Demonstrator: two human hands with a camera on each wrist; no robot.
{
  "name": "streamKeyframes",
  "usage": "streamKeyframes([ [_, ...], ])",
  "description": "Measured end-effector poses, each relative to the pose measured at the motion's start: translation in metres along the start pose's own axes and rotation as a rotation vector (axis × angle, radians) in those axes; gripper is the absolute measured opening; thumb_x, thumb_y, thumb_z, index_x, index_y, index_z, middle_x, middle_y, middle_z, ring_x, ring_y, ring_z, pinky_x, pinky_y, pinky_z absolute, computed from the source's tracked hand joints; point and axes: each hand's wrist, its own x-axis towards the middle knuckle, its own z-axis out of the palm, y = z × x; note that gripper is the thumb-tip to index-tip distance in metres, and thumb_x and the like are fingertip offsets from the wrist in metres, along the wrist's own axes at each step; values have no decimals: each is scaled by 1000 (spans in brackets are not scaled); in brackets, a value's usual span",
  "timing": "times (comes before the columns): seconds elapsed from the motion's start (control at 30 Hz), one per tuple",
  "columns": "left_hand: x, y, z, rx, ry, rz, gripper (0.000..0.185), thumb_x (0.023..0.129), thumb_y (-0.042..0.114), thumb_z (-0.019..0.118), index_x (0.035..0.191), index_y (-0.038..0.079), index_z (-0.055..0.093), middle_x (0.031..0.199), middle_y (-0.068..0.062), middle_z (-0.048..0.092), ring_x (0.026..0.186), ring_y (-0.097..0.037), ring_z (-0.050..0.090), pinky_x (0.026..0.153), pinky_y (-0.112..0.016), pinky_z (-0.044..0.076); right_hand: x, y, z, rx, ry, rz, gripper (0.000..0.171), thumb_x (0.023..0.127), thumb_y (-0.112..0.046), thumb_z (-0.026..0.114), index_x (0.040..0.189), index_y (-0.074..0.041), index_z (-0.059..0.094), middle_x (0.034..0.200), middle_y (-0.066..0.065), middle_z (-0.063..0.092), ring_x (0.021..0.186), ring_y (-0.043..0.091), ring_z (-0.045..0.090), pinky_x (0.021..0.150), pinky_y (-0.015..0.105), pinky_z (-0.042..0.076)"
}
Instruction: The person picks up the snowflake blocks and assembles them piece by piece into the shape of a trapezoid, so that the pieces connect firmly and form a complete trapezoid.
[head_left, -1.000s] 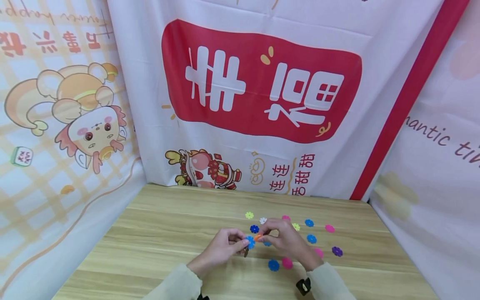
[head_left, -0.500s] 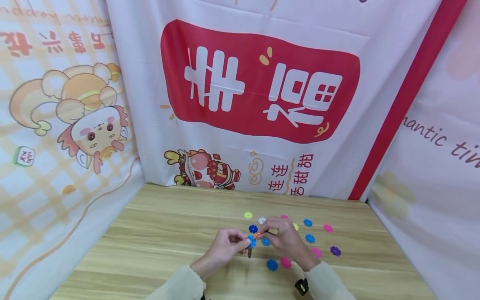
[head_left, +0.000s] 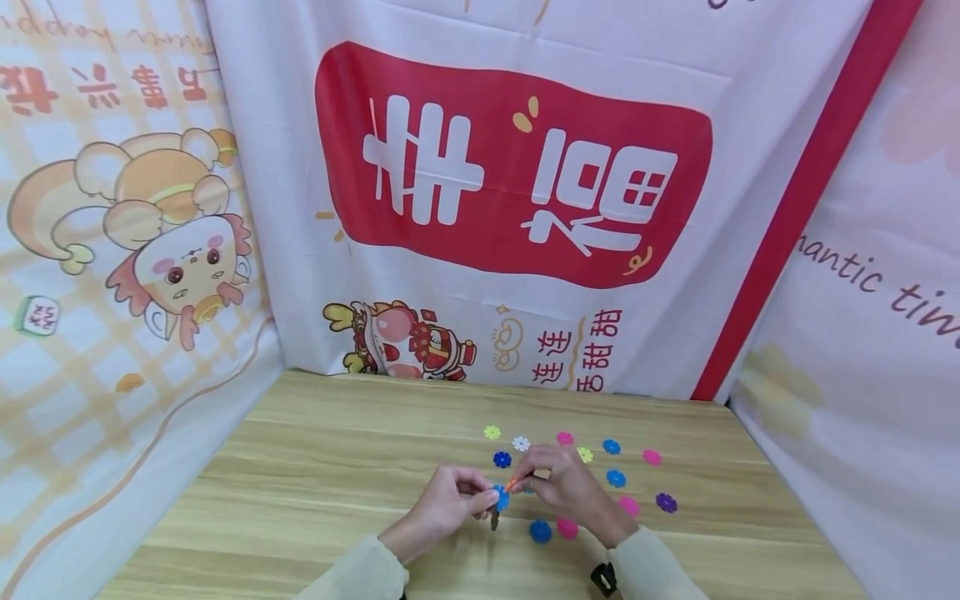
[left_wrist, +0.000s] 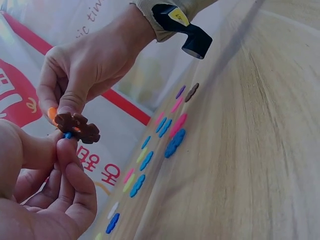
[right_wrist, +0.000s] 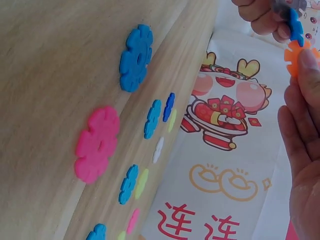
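In the lower middle of the head view, the left hand (head_left: 442, 508) pinches a bright blue, flower-shaped plastic disc (head_left: 502, 498) between thumb and fingers, while the right hand (head_left: 562, 483), just beside it, pinches an orange flower-shaped plastic disc (right_wrist: 294, 57) — its notched rim meets the blue one's edge at the upper right of the right wrist view, though how deep they fit cannot be told. A brown flower-shaped plastic piece (left_wrist: 77, 127) sits at the blue disc, across the fingertips at the left of the left wrist view. Around the right hand, other flower-shaped discs lie flat and apart on the pale wood-grain surface (head_left: 337, 433): a pale yellow disc (head_left: 492, 432), a white disc (head_left: 521, 443) and a dark blue disc (head_left: 502, 459) above the held pieces, a purple disc (head_left: 666, 502) toward the lower right, and a larger blue disc (head_left: 540, 531) close to a pink disc (head_left: 567, 528) at the bottom centre. Cream sleeves (head_left: 360, 571) cover both forearms — and a white cloth backdrop with a red panel (head_left: 498, 167) fills the upper middle of the frame
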Motion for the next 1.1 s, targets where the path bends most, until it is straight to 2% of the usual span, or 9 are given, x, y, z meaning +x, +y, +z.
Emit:
streamKeyframes([
  [0.13,-1,1,-1,-25,-15,-20,20,83,12,74,93,-5,68,82,-7,72,69,-12,65,65,-23,57,0,-1,0,30,4,1,13,72,8,77,78,-3,70,77,8,72,70,20,69,66,23,59],
  [0.33,-2,4,0,-104,-42,-36,26,84,12,73,98,-9,66,82,-5,71,69,-10,62,66,-21,56,-10,16,6,95,48,51,7,77,-6,77,78,-4,71,79,1,72,74,11,69,70,25,59],
  [0.53,-2,2,2,-31,-20,-32,21,84,11,73,94,-7,67,82,-6,71,68,-10,63,66,-24,57,-10,18,5,9,-25,49,6,79,-12,78,78,-15,72,80,-7,71,76,2,67,71,17,57],
  [0.63,-2,2,2,-10,-10,-30,20,85,13,73,93,-4,69,82,-6,71,68,-10,63,65,-24,57,-9,16,4,-2,-20,40,8,79,-10,78,78,-15,72,79,-6,71,75,3,67,71,16,57],
  [0.83,0,5,3,-77,-38,-10,26,85,15,73,98,-7,67,82,-5,71,68,-10,62,66,-21,56,-15,20,6,110,71,163,6,78,-15,78,81,-17,73,81,-6,72,77,8,69,73,27,59],
  [0.97,-1,6,3,-93,-49,-6,26,85,12,72,98,-10,66,80,-4,71,66,-9,61,64,-20,56,-18,22,6,123,50,236,5,80,-21,77,82,-21,73,83,-9,72,79,6,69,74,27,59],
  [1.1,-1,7,2,-73,-55,-34,24,85,12,72,97,-8,67,80,-4,71,66,-8,61,65,-20,56,-18,22,1,107,0,179,5,81,-17,76,85,-19,74,84,-8,73,77,5,69,69,25,59],
])
